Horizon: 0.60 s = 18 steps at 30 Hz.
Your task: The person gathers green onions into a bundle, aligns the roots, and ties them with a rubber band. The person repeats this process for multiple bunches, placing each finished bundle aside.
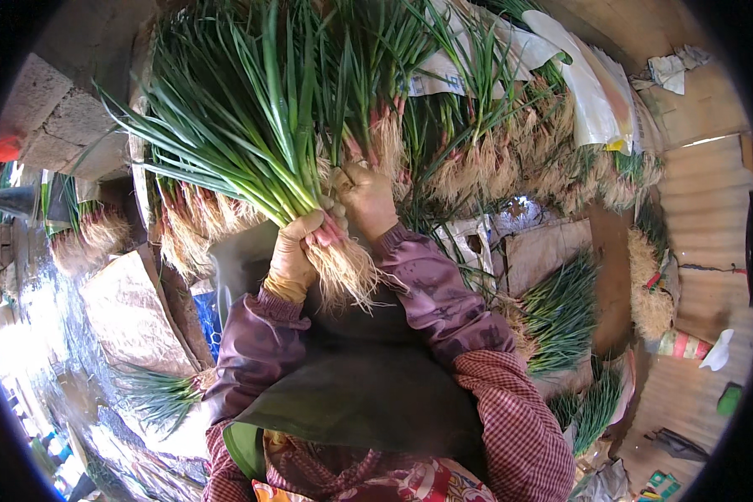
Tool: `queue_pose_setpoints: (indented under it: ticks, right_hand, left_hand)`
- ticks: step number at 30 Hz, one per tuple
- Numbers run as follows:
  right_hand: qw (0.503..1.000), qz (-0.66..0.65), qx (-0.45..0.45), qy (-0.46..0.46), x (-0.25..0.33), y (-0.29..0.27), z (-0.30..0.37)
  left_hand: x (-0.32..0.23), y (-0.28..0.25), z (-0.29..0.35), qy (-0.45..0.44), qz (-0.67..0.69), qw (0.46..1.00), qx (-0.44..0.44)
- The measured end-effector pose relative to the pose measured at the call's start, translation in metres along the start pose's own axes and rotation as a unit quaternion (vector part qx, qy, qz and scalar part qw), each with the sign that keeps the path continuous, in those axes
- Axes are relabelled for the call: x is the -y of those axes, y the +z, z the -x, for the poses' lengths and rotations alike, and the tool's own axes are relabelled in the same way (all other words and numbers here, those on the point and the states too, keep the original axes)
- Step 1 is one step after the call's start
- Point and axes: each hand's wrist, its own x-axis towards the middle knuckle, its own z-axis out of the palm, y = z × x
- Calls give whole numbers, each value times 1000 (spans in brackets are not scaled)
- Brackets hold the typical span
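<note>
A thick bunch of spring onions [289,171] is gripped low on its reddish stems by my left hand [294,251], fingers wrapped round it. Its green leaves fan out up and to the left, while pale stringy roots [347,272] hang below the hand over my dark apron [368,368]. Close against the right side of the stems is my right hand [366,199], its fingers curled; what they pinch, if anything, is hidden. Both hands wear yellowish gloves, and purple sleeve covers run up my forearms.
More rooted spring onions [485,163] stand packed along the far side, partly under white plastic sheeting [590,92]. Leafy bundles [560,314] lie at the right, another bunch [163,393] at the lower left. Concrete blocks [67,125] edge the upper left; corrugated sheet [711,243] borders the right.
</note>
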Motion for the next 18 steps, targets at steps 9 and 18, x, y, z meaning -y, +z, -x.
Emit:
queue_pose_setpoints:
  ticks: [9,18]
  right_hand:
    - [997,-50,52,13,-37,-78,-23]
    - [888,457,45,-19,-19,-60,-62]
  left_hand:
    - [-27,30,38,44,155,963,217]
    - [-17,17,17,-49,120,976,173]
